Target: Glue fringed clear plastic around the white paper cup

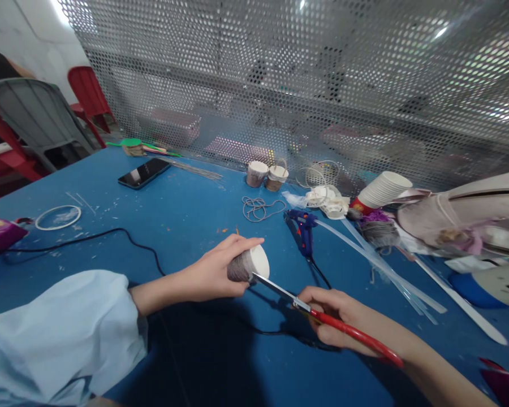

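Observation:
My left hand [207,270] is closed around a small paper cup [241,267] whose side is wound with grey-brown yarn. The cup lies tilted on its side, its white end facing right. In my right hand [343,310] is a pair of scissors [350,332] with red handles. Their blades point up and left, and the tips are at the lower edge of the cup; whether they cut anything is too small to tell. Just beyond my hands rests a blue glue gun [302,229], and a loose grey cord [258,209] lies behind the cup.
At the back stand two yarn-wrapped cups [266,176] before a perforated metal panel [237,85]. A phone [144,172] and a white ring [58,217] lie left. Stacked paper cups [384,191], clear glue sticks [390,271] and a bag [462,209] crowd the right. A black cable [123,230] crosses the blue table.

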{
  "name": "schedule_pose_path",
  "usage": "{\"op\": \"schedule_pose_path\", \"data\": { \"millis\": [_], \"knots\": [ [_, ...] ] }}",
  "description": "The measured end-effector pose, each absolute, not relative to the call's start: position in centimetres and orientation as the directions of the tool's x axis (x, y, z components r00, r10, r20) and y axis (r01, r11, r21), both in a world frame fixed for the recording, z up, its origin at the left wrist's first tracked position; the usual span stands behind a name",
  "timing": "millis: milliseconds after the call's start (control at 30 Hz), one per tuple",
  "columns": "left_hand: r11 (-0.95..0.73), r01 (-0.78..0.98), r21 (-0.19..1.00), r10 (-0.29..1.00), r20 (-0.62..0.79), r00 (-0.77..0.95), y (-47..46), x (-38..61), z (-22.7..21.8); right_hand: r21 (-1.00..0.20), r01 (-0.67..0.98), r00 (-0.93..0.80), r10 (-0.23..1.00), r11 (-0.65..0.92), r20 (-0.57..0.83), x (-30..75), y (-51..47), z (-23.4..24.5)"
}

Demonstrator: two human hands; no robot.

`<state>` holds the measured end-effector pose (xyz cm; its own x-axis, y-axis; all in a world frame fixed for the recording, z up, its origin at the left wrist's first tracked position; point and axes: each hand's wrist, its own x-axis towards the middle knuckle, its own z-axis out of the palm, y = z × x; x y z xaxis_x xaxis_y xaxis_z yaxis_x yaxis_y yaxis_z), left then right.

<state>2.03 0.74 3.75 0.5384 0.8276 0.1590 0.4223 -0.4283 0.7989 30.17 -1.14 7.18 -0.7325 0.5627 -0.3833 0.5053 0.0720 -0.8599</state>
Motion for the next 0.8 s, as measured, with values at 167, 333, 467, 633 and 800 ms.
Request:
{"op": "schedule_pose_path", "data": {
  "millis": [167, 333, 467, 633, 800],
  "knots": [
    [-0.430, 0.429, 0.795, 0.830, 0.160, 0.534, 0.79, 2.02, 3.96, -0.864, 0.498, -0.750, 0.536, 0.073, -0.387, 29.92, -1.03, 7.46],
    [-0.439, 0.438, 0.785, 0.832, 0.171, 0.527, 0.81, 1.99, 3.94, -0.867, 0.496, -0.754, 0.521, 0.052, -0.400, 30.04, -1.04, 7.66],
    [-0.452, 0.436, 0.778, 0.827, 0.183, 0.532, 0.80, 2.00, 3.73, -0.865, 0.497, -0.761, 0.513, 0.070, -0.396, 29.88, -1.03, 7.80],
    [-0.462, 0.436, 0.773, 0.822, 0.189, 0.537, 0.77, 2.05, 3.78, -0.858, 0.505, -0.751, 0.538, 0.095, -0.383, 29.39, -1.05, 7.83],
    [-0.468, 0.436, 0.769, 0.818, 0.190, 0.543, 0.80, 2.00, 3.80, -0.870, 0.488, -0.756, 0.534, 0.074, -0.379, 29.54, -0.96, 7.50]
  ]
}}
